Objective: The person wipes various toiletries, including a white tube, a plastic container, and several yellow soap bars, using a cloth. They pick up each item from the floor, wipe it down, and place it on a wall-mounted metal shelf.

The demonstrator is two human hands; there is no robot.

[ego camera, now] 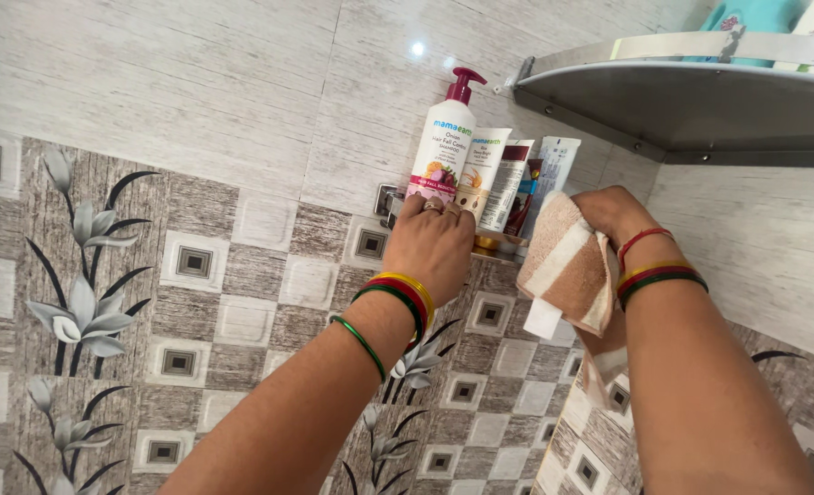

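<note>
Head view: left hand (436, 240) fingers closed around base of white pump bottle (444, 137), standing upright on low corner shelf (503, 243) against tiled wall (196, 110). Right hand (620, 215) clutching brown-and-white striped cloth (567, 266), just beside upright tubes (508, 179). Steel shelf (691, 101) above.

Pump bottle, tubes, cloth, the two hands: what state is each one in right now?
Pump bottle: upright on the small wall shelf, pump on.
Tubes: standing side by side, right of the bottle.
Striped cloth: bunched, hanging from the right hand.
Left hand: fingers at the bottle's base.
Right hand: closed around the cloth.
Upper corner shelf: fixed to the wall, items on top.
</note>
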